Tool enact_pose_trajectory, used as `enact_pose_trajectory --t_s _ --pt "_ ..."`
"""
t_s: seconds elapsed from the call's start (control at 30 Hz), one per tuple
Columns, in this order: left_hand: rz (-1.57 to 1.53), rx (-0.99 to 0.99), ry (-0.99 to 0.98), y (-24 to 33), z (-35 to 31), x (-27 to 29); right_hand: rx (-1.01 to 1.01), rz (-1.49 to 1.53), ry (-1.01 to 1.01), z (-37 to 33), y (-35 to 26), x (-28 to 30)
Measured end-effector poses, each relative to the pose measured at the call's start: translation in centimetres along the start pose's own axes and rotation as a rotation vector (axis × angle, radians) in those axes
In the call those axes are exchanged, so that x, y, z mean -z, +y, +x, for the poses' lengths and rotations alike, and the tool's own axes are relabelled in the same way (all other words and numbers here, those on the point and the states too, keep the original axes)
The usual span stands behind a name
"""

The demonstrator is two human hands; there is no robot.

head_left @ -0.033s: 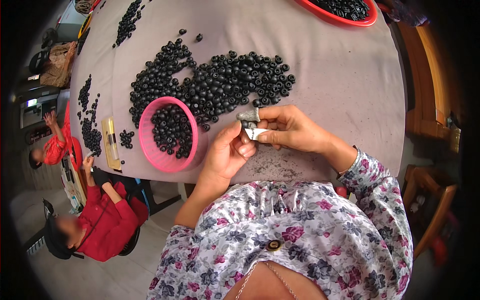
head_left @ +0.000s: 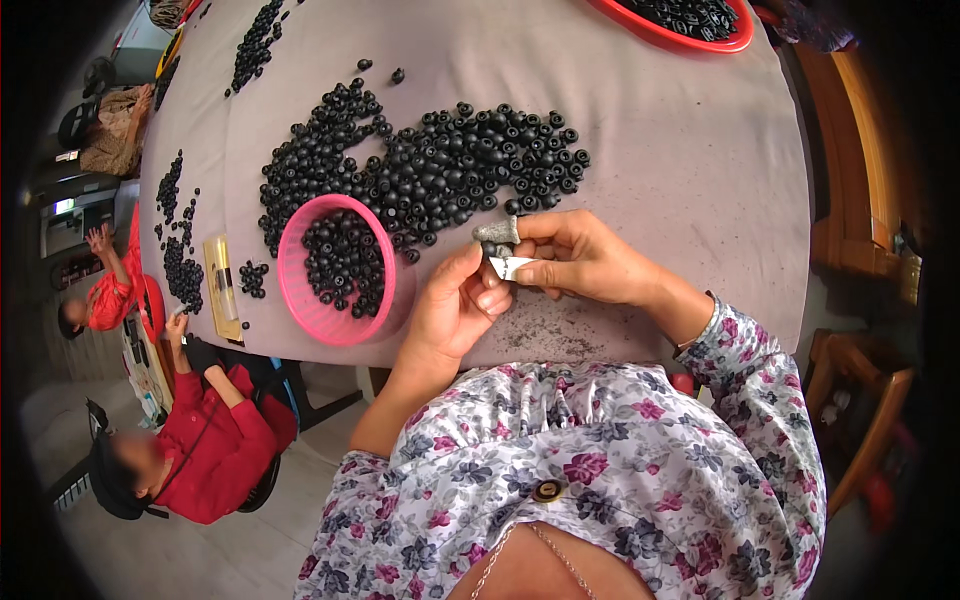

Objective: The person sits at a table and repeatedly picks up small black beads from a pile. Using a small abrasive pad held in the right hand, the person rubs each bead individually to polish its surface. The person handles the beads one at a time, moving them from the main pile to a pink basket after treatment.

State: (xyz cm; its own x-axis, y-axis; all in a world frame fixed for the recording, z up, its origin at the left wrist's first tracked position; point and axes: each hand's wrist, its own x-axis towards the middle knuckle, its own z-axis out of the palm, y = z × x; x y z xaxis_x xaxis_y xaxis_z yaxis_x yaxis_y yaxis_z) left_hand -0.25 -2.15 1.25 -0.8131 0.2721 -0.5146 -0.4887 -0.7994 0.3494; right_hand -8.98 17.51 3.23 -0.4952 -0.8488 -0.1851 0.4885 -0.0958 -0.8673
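Observation:
My hands meet in front of me at the table's near side. The left one, my left hand [head_left: 452,308], pinches a small black rounded part [head_left: 497,248], mostly hidden by fingers. My right hand [head_left: 592,262] has a grey finger cover [head_left: 497,231] on its index finger, which lies over that part. Between its thumb and fingers is a small white pointed piece [head_left: 511,267] with dark marks, up against the black part. Beyond my hands spreads a big pile of black rounded parts with holes [head_left: 440,160]. A pink basket [head_left: 290,262], left of my left hand, holds more.
A red tray [head_left: 742,38] of black pieces stands at the far right. Left of the basket lie a yellowish flat box [head_left: 222,290] and smaller black heaps [head_left: 183,275]. Two people in red [head_left: 215,450] sit at the left. Dark crumbs [head_left: 545,335] dot the cloth near me.

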Motion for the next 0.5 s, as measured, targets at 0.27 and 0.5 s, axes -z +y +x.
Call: enact_pose_trajectory --t_s 0.27,0.5 --pt "-0.044 0.018 0.007 0.01 -0.28 -0.67 -0.018 0.017 -0.02 0.02 0.02 0.31" --pt "-0.053 0.006 -0.014 -0.12 -0.21 -0.51 -0.066 0.044 -0.017 0.02 -0.12 0.53"
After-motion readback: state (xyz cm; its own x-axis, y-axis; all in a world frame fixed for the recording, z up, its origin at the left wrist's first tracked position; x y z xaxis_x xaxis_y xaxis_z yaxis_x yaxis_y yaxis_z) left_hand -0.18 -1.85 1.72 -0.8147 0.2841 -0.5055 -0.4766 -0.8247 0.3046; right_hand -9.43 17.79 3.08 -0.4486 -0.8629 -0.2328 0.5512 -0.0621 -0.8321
